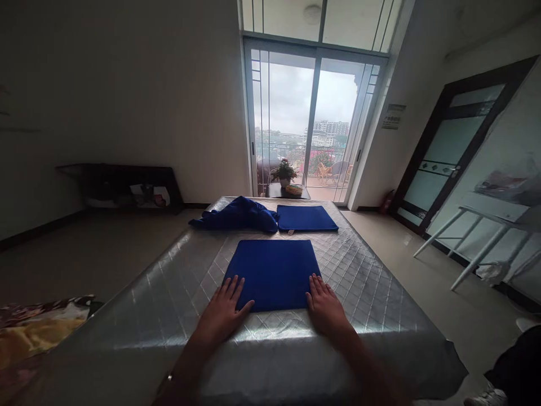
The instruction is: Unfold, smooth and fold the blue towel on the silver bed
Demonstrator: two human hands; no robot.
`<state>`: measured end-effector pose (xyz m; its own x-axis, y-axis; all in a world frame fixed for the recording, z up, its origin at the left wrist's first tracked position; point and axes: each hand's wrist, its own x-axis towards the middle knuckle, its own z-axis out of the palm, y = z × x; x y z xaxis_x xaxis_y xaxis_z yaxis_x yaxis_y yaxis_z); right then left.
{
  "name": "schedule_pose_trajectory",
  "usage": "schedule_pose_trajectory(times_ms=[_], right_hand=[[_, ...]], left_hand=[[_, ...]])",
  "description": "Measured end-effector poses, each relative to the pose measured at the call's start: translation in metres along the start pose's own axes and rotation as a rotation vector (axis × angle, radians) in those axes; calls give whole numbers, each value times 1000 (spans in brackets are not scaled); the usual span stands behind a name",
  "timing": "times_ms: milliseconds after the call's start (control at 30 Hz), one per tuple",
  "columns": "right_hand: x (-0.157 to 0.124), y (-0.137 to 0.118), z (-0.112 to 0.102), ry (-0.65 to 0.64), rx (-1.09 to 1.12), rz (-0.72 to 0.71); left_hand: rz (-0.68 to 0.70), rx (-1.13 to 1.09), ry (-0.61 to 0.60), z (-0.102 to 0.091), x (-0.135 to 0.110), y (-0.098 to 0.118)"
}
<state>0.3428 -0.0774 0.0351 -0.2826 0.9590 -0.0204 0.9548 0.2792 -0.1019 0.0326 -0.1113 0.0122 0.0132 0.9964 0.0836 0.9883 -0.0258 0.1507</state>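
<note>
A flat blue square of cloth (274,273), which looks like a cushion cover or a folded piece, lies smooth in front of me on the silver quilted table cover (363,293). My left hand (226,307) rests on its near left corner, fingers spread and flat. On the near right edge lies my right hand (324,304), palm down with the fingers stretched out. Neither hand grips anything. Farther back, a crumpled blue cloth (240,215) sits on the left, beside a second flat blue square (307,217) with a small pale tag at its near edge.
Behind the table stands a small dark stand with a potted plant (284,172), before a sliding glass door (315,124). A white stool (482,237) is on the right. Patterned fabric (38,332) lies at lower left, and part of a person's shoe (488,396) shows at lower right.
</note>
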Motion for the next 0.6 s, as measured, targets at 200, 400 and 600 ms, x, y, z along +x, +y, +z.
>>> schedule_pose_trajectory(times_ms=[200, 400, 600], right_hand=[[21, 4, -24, -45, -6, -36], [69, -4, -33, 64, 8, -28], [92, 5, -3, 59, 64, 63]], left_hand=[[0, -28, 15, -1, -2, 0], [-14, -53, -8, -4, -2, 1], [20, -41, 23, 4, -1, -5]])
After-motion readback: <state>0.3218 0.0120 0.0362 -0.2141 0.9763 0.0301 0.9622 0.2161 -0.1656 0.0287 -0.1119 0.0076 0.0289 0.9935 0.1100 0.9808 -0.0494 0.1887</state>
